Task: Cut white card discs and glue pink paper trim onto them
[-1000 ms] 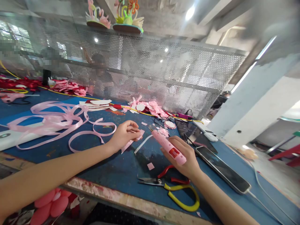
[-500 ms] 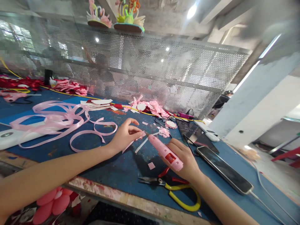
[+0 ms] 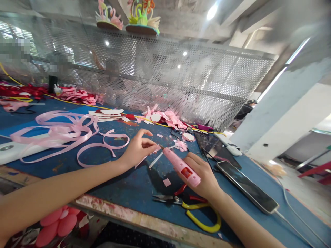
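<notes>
Between the thumb and fingers of my left hand (image 3: 141, 147) is pinched a small pink ribbon piece (image 3: 156, 148), partly covered by the fingers. My right hand (image 3: 200, 172) is wrapped around a pink hot glue gun (image 3: 178, 165), its metal nozzle touching or almost touching the ribbon piece. Below the nozzle a clear glue stick (image 3: 156, 159) lies on the blue table. A pink square of ribbon (image 3: 167, 182) lies flat nearer to me. Yellow-handled scissors (image 3: 203, 220) rest beside my right wrist, with red-handled pliers (image 3: 181, 189) partly hidden next to them.
Loose pink ribbon (image 3: 82, 134) loops over a white device (image 3: 15, 151) at left. A phone (image 3: 248, 186) with a white cable lies at right. Pink flower pieces (image 3: 168, 117) are heaped by a perforated metal screen (image 3: 160, 72). The table's worn wooden edge (image 3: 124, 213) runs in front.
The rear end of the glue gun has shifted very slightly up and left in my right hand. My left hand keeps the ribbon piece in almost the same spot.
</notes>
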